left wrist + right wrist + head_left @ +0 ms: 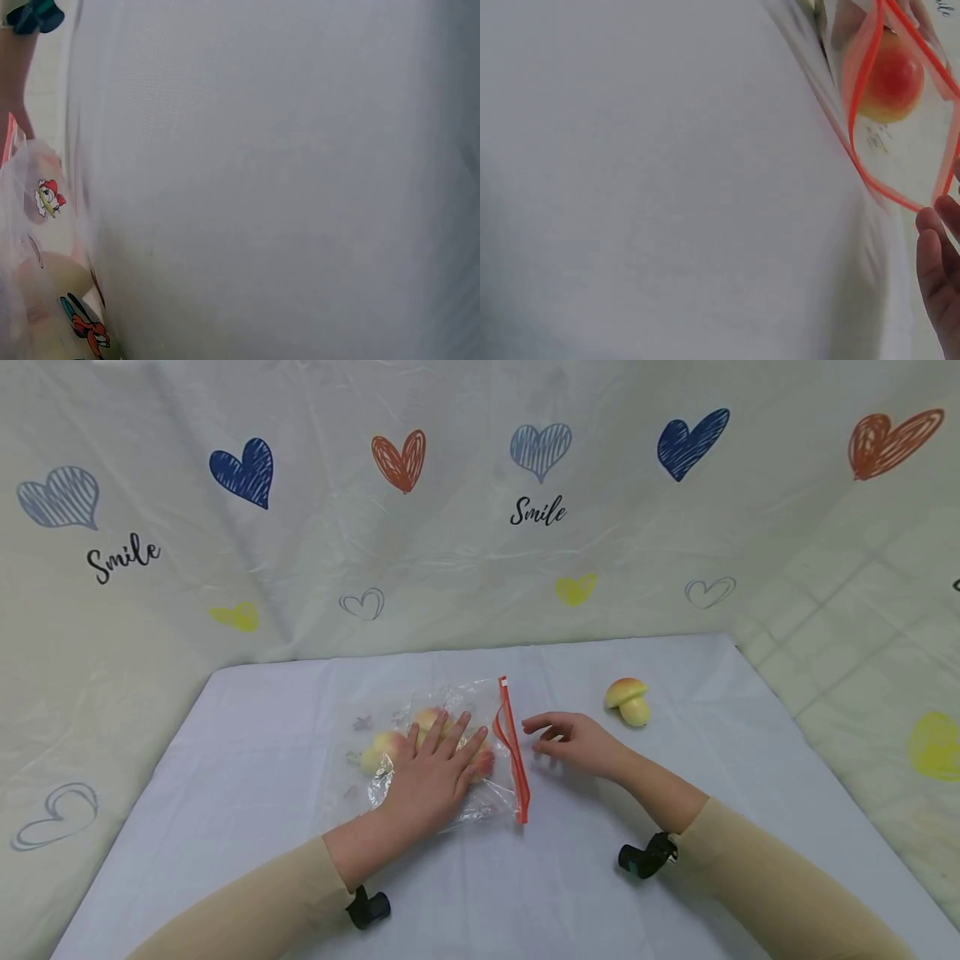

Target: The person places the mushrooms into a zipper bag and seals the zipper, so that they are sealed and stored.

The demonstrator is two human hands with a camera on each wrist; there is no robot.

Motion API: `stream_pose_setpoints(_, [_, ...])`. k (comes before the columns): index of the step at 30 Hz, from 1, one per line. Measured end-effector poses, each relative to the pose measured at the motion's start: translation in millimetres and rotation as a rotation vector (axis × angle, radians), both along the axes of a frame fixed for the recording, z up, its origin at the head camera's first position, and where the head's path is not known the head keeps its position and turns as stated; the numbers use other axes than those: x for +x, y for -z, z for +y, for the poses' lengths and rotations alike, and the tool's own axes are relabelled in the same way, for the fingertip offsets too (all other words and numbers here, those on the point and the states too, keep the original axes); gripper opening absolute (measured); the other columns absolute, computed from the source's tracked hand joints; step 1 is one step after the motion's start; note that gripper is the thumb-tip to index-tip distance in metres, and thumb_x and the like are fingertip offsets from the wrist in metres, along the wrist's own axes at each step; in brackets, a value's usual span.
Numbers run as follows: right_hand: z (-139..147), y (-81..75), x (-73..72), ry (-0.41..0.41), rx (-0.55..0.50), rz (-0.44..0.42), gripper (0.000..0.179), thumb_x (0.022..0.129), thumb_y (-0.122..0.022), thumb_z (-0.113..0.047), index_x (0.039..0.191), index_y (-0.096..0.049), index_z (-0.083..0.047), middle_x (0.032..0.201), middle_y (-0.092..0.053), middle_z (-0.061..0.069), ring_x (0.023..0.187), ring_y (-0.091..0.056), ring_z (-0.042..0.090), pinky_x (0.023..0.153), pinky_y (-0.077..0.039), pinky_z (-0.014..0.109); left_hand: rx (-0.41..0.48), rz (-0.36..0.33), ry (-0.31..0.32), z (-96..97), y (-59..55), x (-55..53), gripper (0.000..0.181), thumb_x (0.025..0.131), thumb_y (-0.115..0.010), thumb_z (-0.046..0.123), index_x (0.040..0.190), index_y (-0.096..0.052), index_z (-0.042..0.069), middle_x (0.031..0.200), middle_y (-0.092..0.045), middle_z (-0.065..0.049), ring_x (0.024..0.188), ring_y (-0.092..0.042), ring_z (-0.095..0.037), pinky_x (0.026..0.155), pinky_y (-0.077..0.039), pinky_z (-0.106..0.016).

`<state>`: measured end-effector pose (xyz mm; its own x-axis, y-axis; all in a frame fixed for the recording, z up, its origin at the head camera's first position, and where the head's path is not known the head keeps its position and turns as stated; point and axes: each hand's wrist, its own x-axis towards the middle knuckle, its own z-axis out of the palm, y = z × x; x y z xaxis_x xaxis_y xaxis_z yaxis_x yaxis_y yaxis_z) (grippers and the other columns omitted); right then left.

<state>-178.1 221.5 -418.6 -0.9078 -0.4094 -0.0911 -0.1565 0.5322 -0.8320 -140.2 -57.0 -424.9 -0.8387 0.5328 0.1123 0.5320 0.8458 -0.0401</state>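
Observation:
A clear zip bag (480,693) with a red zip edge (513,752) lies on the table. Inside it are several rounded yellow-and-red pieces (386,745) that look like toy fruit; one red-and-yellow ball (891,79) shows through the gaping mouth in the right wrist view. My left hand (435,772) lies on top of the bag with fingers spread, covering part of the contents. Just right of the zip edge, my right hand (573,742) hovers with loosely bent fingers, holding nothing. Cartoon prints (49,197) show on the bag in the left wrist view.
A toy mushroom (628,700) with a yellow-orange cap rests on the white tablecloth (247,760), beyond the right hand. Behind the table hangs a pale sheet (465,543) with printed hearts. Small black cameras (647,856) sit on both wrists.

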Motion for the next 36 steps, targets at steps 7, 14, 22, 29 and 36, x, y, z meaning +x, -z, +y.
stream_pose_setpoints(7, [23,-10.6,-1.4,0.101,0.092,0.161,0.044,0.091,-0.073,-0.021,0.132,-0.063,-0.008,0.127,-0.065,0.011,0.105,-0.063,0.022,0.087,-0.051,0.04,0.001,0.004,-0.002,-1.0,-0.2,0.0,0.057,0.105,-0.034,0.045,0.159,-0.019,0.034,0.166,-0.012,0.002,0.152,-0.006,-0.028,0.118,-0.008,-0.058])
stream_pose_setpoints(14, [50,-16.8,-4.3,0.198,0.202,0.36,0.044,0.089,-0.076,-0.02,0.129,-0.065,-0.008,0.129,-0.063,0.012,0.11,-0.057,0.029,0.086,-0.051,0.044,0.003,0.003,-0.007,-1.5,2.0,-1.1,0.057,0.105,-0.033,0.045,0.159,-0.018,0.035,0.166,-0.011,0.003,0.153,-0.004,-0.027,0.118,-0.008,-0.058])
stream_pose_setpoints(22, [78,-20.5,-8.9,0.319,0.321,0.427,0.05,0.09,-0.075,-0.019,0.135,-0.058,-0.005,0.139,-0.052,0.02,0.131,-0.041,0.041,0.106,-0.036,0.058,0.0,-0.019,-0.012,-1.5,2.1,-1.7,0.058,0.104,-0.034,0.046,0.159,-0.016,0.036,0.167,-0.008,0.003,0.153,-0.002,-0.028,0.118,-0.006,-0.057])
stream_pose_setpoints(29, [95,-20.1,-12.0,0.327,0.416,0.416,0.06,0.09,-0.075,-0.022,0.14,-0.051,-0.001,0.141,-0.045,0.026,0.132,-0.036,0.049,0.107,-0.03,0.064,0.015,-0.009,-0.002,-1.5,2.8,-1.5,0.058,0.104,-0.035,0.047,0.159,-0.018,0.035,0.166,-0.01,0.002,0.152,-0.005,-0.028,0.118,-0.007,-0.058])
stream_pose_setpoints(36, [104,-16.0,-18.3,0.356,0.488,0.254,0.072,0.092,-0.07,-0.039,0.147,-0.042,-0.003,0.147,-0.036,0.03,0.136,-0.033,0.048,0.107,-0.03,0.063,0.017,-0.017,-0.006,-1.6,2.2,-0.9,0.058,0.104,-0.035,0.046,0.159,-0.017,0.036,0.166,-0.009,0.003,0.153,-0.003,-0.027,0.118,-0.007,-0.057])
